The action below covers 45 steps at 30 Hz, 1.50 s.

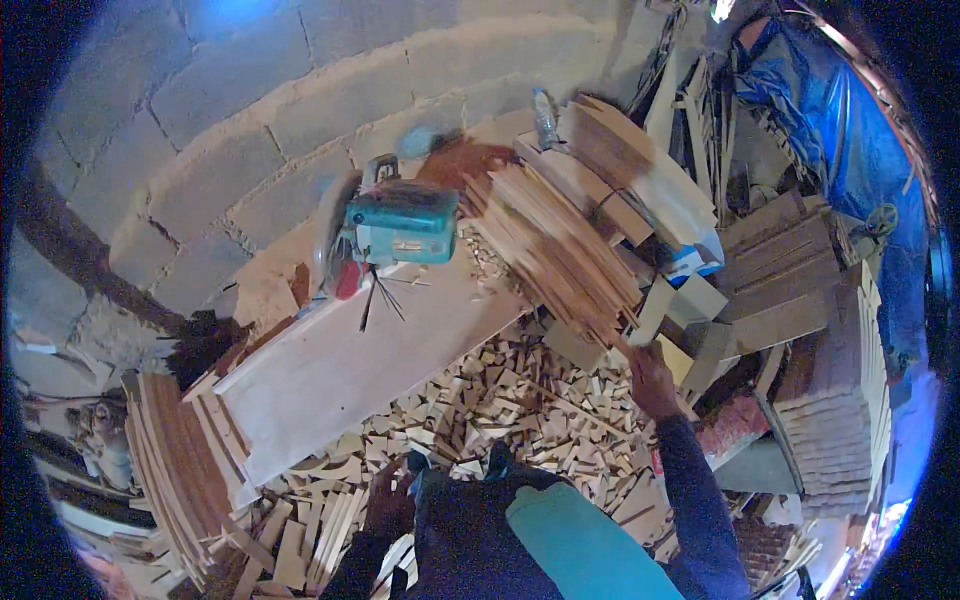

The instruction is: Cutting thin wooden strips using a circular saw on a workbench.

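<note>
On the right, my right hand point(652, 382) reaches to the near end of a long pile of thin wooden strips point(560, 250). Its fingers close on a strip end there, though the grip is small in the picture. My left hand point(390, 502) hangs low beside my body, above the scraps; it is dark and its fingers are not clear. Ahead to the left, a teal power tool point(405, 225) with a metal handle stands on a pale board point(370, 350). Several thin dark rods point(380, 300) lie by its base.
Small wood offcuts point(480, 400) cover the ground before me. Stacked boards point(830, 390) rise on the right, with a blue tarp point(840, 120) behind. A plastic bottle point(545, 118) stands by the far boards. More planks point(175, 450) lean at left, and a block wall point(280, 110) closes the back.
</note>
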Available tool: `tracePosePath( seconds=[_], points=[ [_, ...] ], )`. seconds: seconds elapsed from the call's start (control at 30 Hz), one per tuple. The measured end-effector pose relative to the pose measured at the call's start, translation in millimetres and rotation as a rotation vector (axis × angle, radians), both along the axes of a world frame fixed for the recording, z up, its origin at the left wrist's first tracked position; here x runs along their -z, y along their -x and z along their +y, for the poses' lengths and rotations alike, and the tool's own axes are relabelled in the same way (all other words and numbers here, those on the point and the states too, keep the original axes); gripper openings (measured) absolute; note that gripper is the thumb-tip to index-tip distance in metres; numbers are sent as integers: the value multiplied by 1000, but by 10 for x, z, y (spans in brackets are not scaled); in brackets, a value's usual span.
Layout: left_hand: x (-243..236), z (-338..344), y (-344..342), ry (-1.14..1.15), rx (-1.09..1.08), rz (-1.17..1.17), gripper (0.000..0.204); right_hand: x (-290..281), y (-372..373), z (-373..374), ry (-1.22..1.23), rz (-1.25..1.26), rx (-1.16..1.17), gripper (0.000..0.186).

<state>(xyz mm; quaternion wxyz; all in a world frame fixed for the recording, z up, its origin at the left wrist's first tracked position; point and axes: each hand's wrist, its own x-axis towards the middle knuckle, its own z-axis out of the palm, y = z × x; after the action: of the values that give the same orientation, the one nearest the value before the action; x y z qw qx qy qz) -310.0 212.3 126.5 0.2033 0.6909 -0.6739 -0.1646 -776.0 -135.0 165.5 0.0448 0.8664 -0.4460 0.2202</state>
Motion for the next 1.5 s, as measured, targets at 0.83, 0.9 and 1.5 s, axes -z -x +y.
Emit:
tracePosePath(
  seconds=[0.83, 0.9, 1.5],
  points=[
    [775, 2130, 423, -65, -602, 7, 31, 2194, -1986, -2253, -111, -363, 240, 39],
    [683, 2111, 350, -97, -628, 49, 29, 2165, -2037, -2265, -336, -604, 173, 42],
    [453, 1756, -21, -88, -555, 6, 26, 2019, -1851, -1387, -218, 142, 229, 49]
  ],
)
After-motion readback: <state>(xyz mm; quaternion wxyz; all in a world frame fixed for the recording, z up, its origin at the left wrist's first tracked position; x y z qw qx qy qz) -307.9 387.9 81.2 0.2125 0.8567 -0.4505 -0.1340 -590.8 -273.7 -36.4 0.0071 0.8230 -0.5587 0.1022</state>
